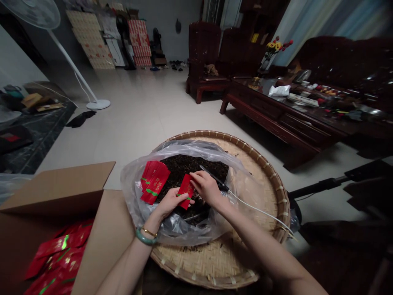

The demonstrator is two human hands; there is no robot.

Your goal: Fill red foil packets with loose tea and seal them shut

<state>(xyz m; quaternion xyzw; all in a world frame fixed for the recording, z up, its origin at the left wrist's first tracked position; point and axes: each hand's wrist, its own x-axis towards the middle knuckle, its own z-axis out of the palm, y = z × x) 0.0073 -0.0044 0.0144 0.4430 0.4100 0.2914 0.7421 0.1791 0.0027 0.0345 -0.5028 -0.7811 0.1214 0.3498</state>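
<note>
Between my two hands is a small red packet [185, 189] with a green mark, above a clear plastic bag [135, 205] of dark loose tea leaves [181, 162]. My left hand [172, 201] grips its lower part between thumb and fingers. At its top edge, the fingertips of my right hand [205, 186] are pinched. A fanned stack of red packets [155, 180] lies on the leaves at the left. Beside my right hand, a black handheld tool [219, 182] with a white cord rests on the bag, partly hidden. Under the bag is a round woven bamboo tray [264, 176].
An opened cardboard box [113, 221] holding several red packets [61, 254] stands at the lower left. A dark wooden table [276, 110] with clutter is at the right. A white standing fan [98, 104] is at the far left. A black stand [319, 186] sits right of the tray.
</note>
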